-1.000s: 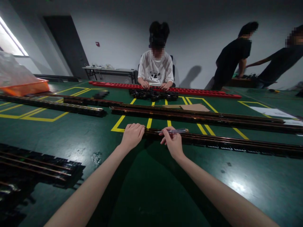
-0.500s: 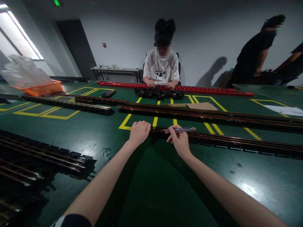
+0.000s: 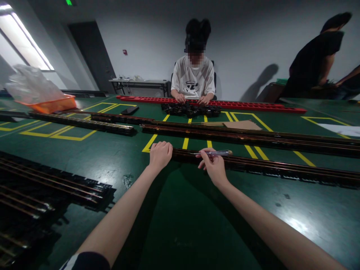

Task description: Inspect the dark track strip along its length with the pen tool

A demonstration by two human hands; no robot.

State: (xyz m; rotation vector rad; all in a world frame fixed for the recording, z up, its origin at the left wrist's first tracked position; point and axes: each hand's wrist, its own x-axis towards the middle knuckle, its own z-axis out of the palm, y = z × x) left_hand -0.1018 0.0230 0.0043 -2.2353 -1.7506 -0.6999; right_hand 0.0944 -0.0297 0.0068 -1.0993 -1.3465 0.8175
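Observation:
A long dark rail assembly with copper-coloured strips (image 3: 270, 167) lies across the green table in front of me. My left hand (image 3: 160, 155) is closed around its left end, knuckles up. My right hand (image 3: 212, 164) holds a screwdriver with a clear handle (image 3: 221, 153) between thumb and fingers, over the same rail. The screwdriver lies nearly level, its thin tip pointing left towards my left hand. Whether the tip touches the rail cannot be made out.
More rails (image 3: 242, 138) lie beyond, and others (image 3: 50, 180) at the left. Cardboard (image 3: 243, 125), a phone-like dark object (image 3: 129, 110) and an orange basket (image 3: 60, 105) stand farther off. A person (image 3: 192, 80) sits opposite, hands at black parts (image 3: 191, 109) beside a red frame (image 3: 281, 108).
My left hand has slid a little to the left along the rail. My right hand and the screwdriver have hardly moved. The standing person at the right has shifted slightly right.

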